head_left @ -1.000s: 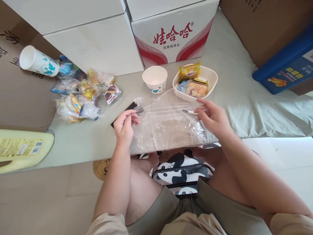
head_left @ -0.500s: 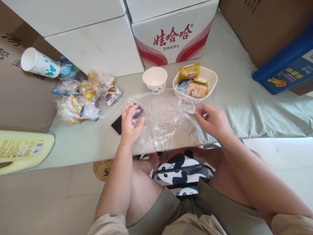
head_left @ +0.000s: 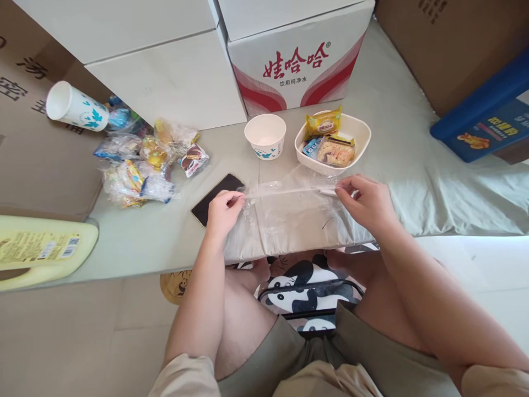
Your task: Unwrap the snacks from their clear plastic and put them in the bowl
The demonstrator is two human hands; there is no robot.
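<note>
Just changed: the left hand [head_left: 223, 212], half a second ago loosely spread over bunched plastic, now has thumb and fingers brought together on the edge of the plastic film [head_left: 281, 212]; the edge that was crumpled has come out nearly straight.
What that means: both ends of the edge appear to be under control, so the film seems easier to keep flat; its lower part looks slack and slightly wrinkled.
Left grip: clamped on the film's edge at the 9 o'clock end, fingertips pinched.
Right grip: the right hand [head_left: 366, 204] is pinched on the same edge at the 3 o'clock end; a slim white object [head_left: 328, 192] shows at its fingertips, and whether it is held too I cannot tell.
Film: on the cloth-covered bench [head_left: 173, 234], between the hands; its stretched edge runs from grip to grip, the rest spreading toward 6 o'clock.
Phone: the phone [head_left: 215, 193] lies face up just beside the left hand, at its 11 o'clock, and is less covered than half a second ago.
Bowl: from the film's middle, the paper bowl [head_left: 265, 150] stands upright near 12 o'clock.
Tray: the white tray [head_left: 364, 138] sits at 1 o'clock with wrapped snacks [head_left: 335, 151] in it; whether film touches it is unclear.
Heap: more packets [head_left: 142, 160] lie well apart, between 9 and 10 o'clock.
</note>
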